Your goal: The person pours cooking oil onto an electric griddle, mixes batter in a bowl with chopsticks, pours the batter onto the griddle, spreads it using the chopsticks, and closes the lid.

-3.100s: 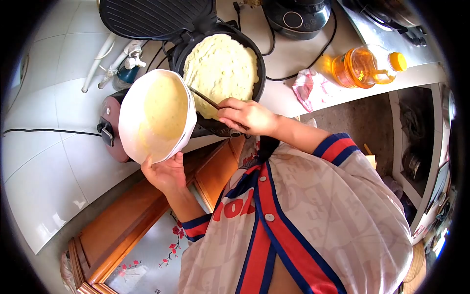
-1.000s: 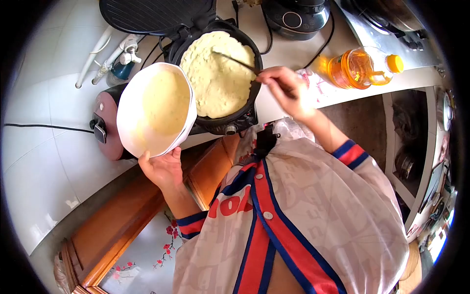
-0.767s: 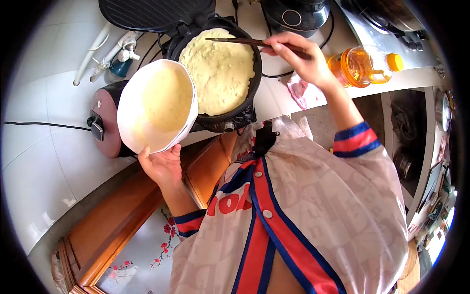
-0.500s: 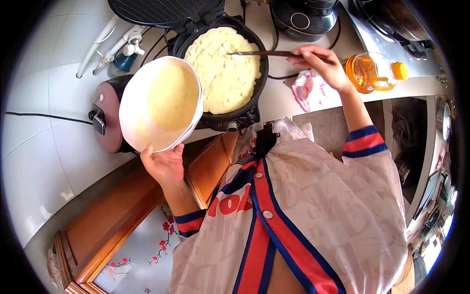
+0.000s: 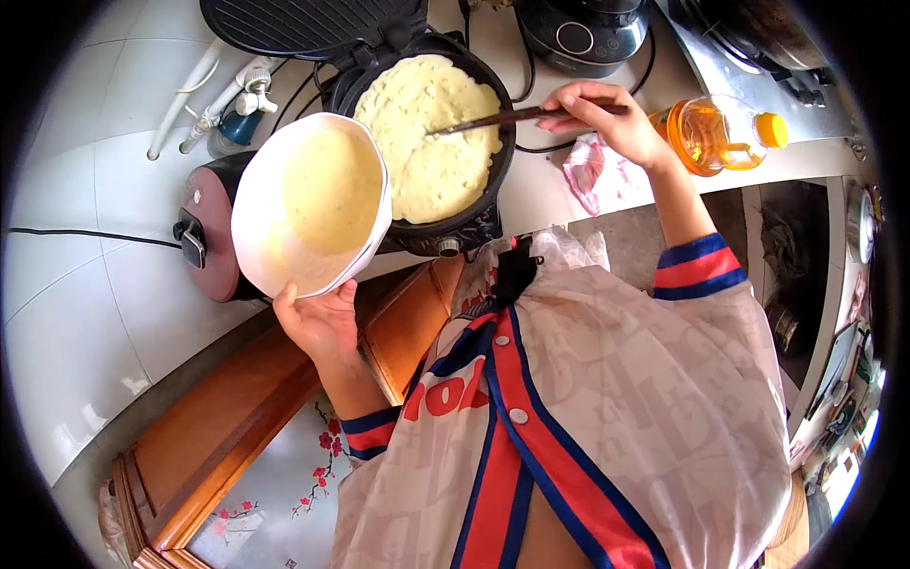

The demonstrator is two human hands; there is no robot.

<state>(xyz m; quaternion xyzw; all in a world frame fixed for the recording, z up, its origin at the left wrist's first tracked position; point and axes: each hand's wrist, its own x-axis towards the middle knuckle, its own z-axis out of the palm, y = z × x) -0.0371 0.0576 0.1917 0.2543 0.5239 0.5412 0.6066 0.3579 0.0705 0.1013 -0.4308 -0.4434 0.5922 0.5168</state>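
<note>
My left hand (image 5: pixel 320 318) grips the lower rim of a white bowl (image 5: pixel 258 213), thumb inside and fingers beneath. Tilted toward me, the bowl has pale yellow batter (image 5: pixel 332 185) coating its inside. Between the thumb and fingers of my right hand (image 5: pixel 607 119) are dark chopsticks (image 5: pixel 502 118), pointing left. Their tips touch the thick, lumpy batter (image 5: pixel 427 104) spread across the round black electric griddle (image 5: pixel 508 156). The griddle's ridged lid (image 5: pixel 303 24) stands open behind it. Part of the griddle's left side is hidden by the bowl.
An oil bottle with a yellow cap (image 5: pixel 720 135) lies right of my right hand, near a red-and-white cloth (image 5: pixel 595 175). A dark red cooker (image 5: pixel 213 228) stands at the left. A black appliance (image 5: pixel 583 36) and cords sit at the back. White pipes and a valve (image 5: pixel 254 83) run along the wall.
The chopstick tips have moved left and toward me through the batter, with my right hand shifting slightly left. The bowl in my left hand stays nearly in place.
</note>
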